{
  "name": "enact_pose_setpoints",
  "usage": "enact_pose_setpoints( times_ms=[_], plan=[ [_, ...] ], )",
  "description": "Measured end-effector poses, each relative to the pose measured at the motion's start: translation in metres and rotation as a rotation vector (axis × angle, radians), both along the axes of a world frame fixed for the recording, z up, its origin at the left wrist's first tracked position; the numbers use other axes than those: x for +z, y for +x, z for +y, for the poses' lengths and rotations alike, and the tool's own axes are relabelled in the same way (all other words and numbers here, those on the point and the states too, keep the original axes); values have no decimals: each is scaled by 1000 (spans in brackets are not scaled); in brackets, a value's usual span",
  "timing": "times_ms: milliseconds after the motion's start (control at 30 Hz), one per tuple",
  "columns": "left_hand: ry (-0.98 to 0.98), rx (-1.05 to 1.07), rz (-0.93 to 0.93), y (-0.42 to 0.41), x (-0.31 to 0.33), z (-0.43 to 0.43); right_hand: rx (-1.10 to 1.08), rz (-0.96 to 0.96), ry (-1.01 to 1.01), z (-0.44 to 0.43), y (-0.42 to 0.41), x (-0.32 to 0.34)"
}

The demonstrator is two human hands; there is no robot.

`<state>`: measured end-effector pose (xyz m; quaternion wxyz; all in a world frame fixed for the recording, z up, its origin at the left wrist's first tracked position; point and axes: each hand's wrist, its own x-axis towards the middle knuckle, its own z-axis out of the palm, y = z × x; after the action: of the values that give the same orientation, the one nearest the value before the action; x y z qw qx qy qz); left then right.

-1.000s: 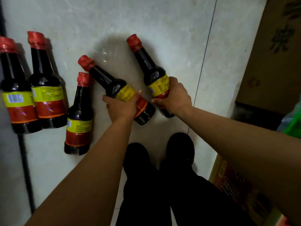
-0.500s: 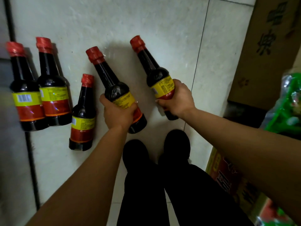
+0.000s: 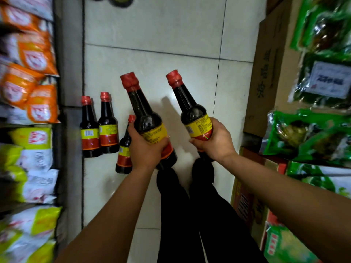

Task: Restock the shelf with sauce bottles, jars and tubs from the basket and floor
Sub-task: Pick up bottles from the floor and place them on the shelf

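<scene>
The left hand (image 3: 146,150) grips a dark sauce bottle (image 3: 146,114) round its yellow label, with its fingers (image 3: 161,147) curled tight about it. The right hand (image 3: 214,143) grips a second sauce bottle (image 3: 190,109) the same way, low on its label. Both have red caps that point to the far side.

A moment ago the two bottles were low down, close to the floor (image 3: 152,31), and leaned to the left. Now they are lifted well up off it and stand straighter.

Three more bottles (image 3: 107,130) are still on the white floor to the left. Two are side by side, and one is nearer, partly hidden behind the left hand.

More shows around them now. A shelf (image 3: 68,73) with orange bags (image 3: 32,59) and yellow bags (image 3: 32,139) is on the left. Green packs (image 3: 313,133) and a brown box (image 3: 269,73) are on the right.
</scene>
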<state>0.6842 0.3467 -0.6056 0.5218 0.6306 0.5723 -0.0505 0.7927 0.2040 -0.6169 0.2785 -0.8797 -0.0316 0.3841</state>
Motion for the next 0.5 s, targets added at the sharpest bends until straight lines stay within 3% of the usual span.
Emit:
enact_pose_setpoints(
  times_ms=[500],
  plan=[
    [102, 33, -86, -21, 252, 22, -3, -99, 148, 7, -2, 268]
  ],
)
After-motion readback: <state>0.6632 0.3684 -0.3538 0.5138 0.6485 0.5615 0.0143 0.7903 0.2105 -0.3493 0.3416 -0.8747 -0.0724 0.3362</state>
